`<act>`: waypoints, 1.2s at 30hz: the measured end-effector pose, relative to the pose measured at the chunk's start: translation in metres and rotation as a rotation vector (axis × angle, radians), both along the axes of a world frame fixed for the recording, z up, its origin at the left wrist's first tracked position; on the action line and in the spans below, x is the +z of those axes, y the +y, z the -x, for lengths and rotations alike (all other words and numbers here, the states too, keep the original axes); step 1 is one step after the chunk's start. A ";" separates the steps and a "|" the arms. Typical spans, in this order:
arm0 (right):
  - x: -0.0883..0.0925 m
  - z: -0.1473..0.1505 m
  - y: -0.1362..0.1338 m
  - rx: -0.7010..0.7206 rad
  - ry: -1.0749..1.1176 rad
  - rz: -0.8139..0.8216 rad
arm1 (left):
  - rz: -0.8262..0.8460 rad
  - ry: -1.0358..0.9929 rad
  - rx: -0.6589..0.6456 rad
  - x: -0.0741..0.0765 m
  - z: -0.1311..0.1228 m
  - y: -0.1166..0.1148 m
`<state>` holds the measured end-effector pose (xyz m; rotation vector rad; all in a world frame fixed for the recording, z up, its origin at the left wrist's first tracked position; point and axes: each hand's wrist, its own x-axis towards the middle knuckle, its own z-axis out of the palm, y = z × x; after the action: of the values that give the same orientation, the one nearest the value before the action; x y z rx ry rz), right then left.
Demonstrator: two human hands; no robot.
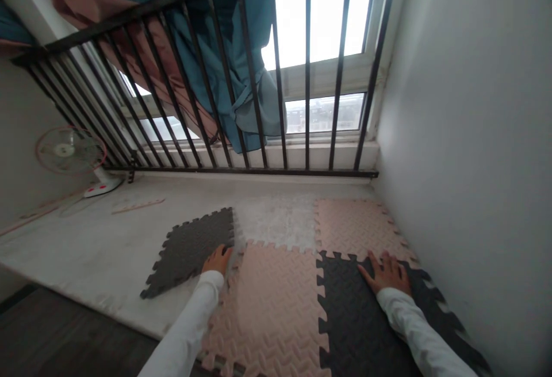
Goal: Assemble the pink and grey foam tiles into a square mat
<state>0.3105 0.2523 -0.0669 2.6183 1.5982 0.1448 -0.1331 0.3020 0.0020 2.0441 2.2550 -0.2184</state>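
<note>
Lying flat, black tile, partly under right fingers

I can read no text, label, brand, number or sign anywhere around my hands. On the fan, well beyond my left hand and off to its left, the red spots on the base and the pale hub are too small and blurred for me to make out any lettering.
</note>
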 end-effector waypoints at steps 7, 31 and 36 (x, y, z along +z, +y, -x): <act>-0.013 -0.010 0.002 0.051 0.046 -0.056 | -0.043 -0.073 -0.012 0.008 -0.082 0.048; -0.015 -0.009 0.003 0.031 -0.005 -0.071 | 0.022 -0.041 0.257 -0.023 -0.019 0.060; -0.015 -0.010 0.003 0.033 0.010 -0.052 | -0.043 0.040 0.299 -0.030 -0.007 0.057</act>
<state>0.3205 0.2558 -0.0817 2.6357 1.6642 0.1771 -0.1264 0.3585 -0.0276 1.7031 2.5710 -0.1897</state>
